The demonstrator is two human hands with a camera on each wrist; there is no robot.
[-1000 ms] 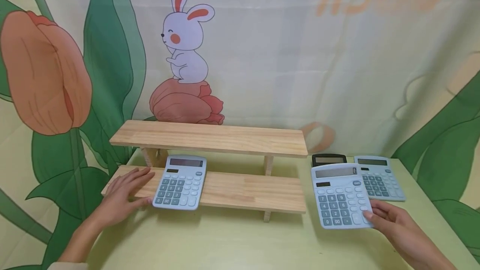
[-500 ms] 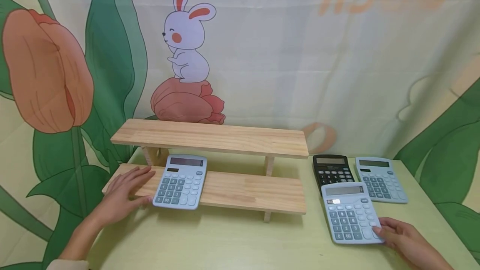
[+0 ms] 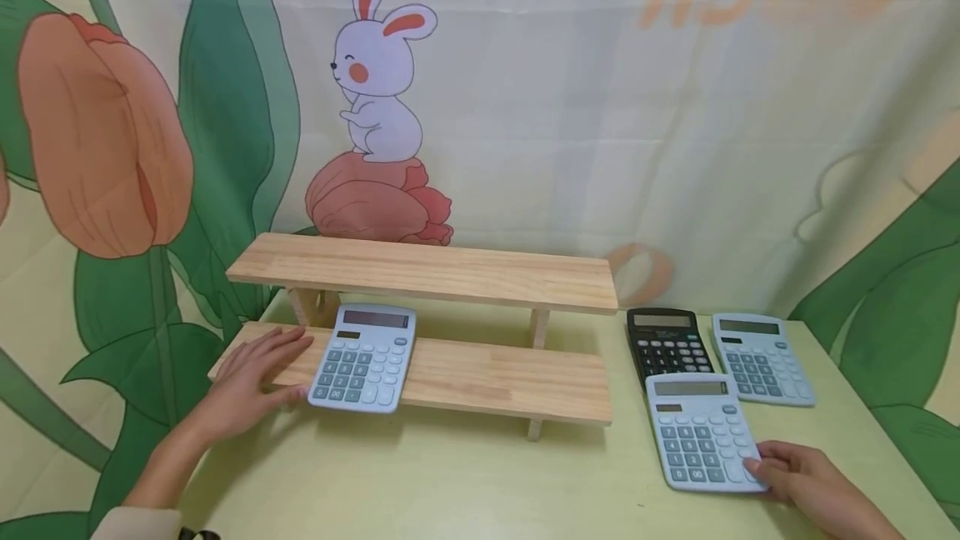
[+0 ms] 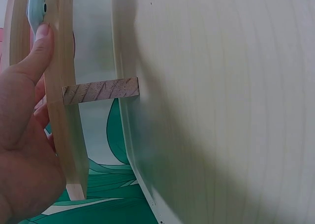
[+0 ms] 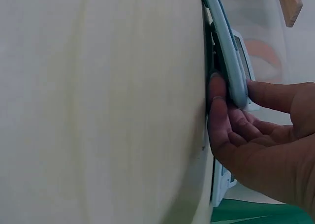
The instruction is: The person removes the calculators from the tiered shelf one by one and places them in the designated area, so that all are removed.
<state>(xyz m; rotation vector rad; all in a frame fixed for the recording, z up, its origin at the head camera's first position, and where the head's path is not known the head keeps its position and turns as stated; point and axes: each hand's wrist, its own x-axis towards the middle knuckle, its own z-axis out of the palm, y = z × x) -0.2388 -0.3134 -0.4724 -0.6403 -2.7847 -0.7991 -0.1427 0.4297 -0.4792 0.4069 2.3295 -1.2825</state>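
On the lower board of a two-tier wooden shelf, a light blue calculator leans back near the left end. My left hand rests on that board just left of it, fingers stretched out, thumb tip at the calculator's lower left corner. In the left wrist view, the thumb lies along the board's front edge. My right hand pinches a second light blue calculator by its lower right corner. In the right wrist view, its thumb is on the face and fingers are underneath, close over the table.
A black calculator lies behind the held one, its lower part covered by it. Another light blue calculator lies at the back right of the pale table. A printed curtain hangs behind the shelf.
My right hand has brought its calculator down toward the table and slightly right and nearer, uncovering more of the black calculator. My left hand stays at the shelf.
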